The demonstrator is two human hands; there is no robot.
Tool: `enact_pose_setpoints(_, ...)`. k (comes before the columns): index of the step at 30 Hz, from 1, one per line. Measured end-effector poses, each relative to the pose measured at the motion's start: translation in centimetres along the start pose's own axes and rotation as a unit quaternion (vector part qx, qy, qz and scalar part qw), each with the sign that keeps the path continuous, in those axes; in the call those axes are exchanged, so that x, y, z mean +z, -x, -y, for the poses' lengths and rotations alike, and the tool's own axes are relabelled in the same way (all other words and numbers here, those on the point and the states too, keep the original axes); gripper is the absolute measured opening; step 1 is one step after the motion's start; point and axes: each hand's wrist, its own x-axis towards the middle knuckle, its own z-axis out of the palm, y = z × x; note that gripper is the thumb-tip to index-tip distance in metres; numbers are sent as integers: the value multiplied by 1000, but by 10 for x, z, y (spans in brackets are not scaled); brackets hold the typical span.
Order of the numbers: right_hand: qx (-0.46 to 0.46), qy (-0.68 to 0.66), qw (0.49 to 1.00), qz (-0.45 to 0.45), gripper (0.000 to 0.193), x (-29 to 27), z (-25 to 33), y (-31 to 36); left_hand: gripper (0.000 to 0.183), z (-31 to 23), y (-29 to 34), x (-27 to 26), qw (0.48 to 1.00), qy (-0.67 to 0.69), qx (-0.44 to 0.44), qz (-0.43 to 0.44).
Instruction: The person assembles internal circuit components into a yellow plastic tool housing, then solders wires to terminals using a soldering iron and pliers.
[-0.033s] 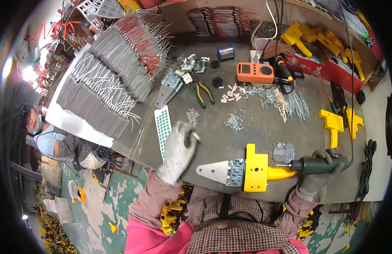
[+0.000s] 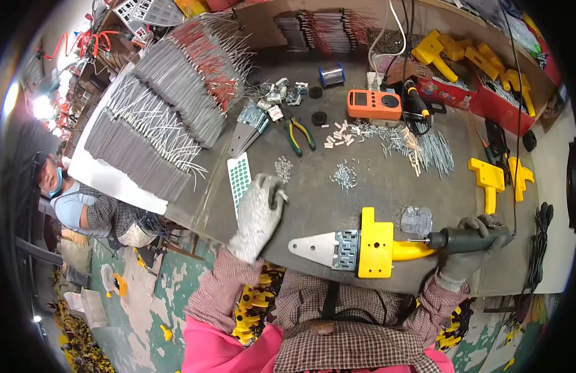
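Note:
In a grey glove, my left hand (image 2: 261,208) is over the table beside a card of green dots (image 2: 239,177). Its fingers curl toward the thumb; whatever they may hold is hidden. Just beyond lies a small heap of tiny metal parts (image 2: 283,168). My right hand (image 2: 471,248), also gloved, is wrapped round a black electric screwdriver (image 2: 459,241), its bit pointing left. Below that bit lies the yellow handle of a tool (image 2: 376,244), which has slotted metal plates and a pointed grey metal plate (image 2: 313,252) at its left end.
Bundles of grey wired strips (image 2: 132,149) cover the left side. Pliers (image 2: 299,137), an orange meter (image 2: 374,104), a solder spool (image 2: 331,75) and loose screws (image 2: 344,176) lie farther back. Yellow housings (image 2: 487,177) and red boxes (image 2: 502,105) stand right. A person (image 2: 83,202) sits at left.
My left hand has drawn slightly left and its fingers have turned toward the small heap of metal parts. My right hand keeps its hold on the electric screwdriver.

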Motion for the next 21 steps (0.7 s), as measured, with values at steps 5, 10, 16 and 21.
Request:
enact_pose_setpoints(5, -78, -51, 994, -48, 40, -8, 2, 7, 23, 13, -12, 3, 978, -169, 67, 101)
enact_pose_setpoints(10, -47, -53, 997, -4, 39, -3, -7, 11, 21, 29, -32, -5, 983, -141, 84, 81)
enact_pose_setpoints(16, -66, 8, 998, -11, 37, -4, -3, 17, 18, -33, 7, -2, 992, 31, 51, 107)
enact_pose_setpoints(21, -69, 26, 997, -14, 38, 0, -3, 19, 26, -85, 88, 22, 948, 270, 123, 117)
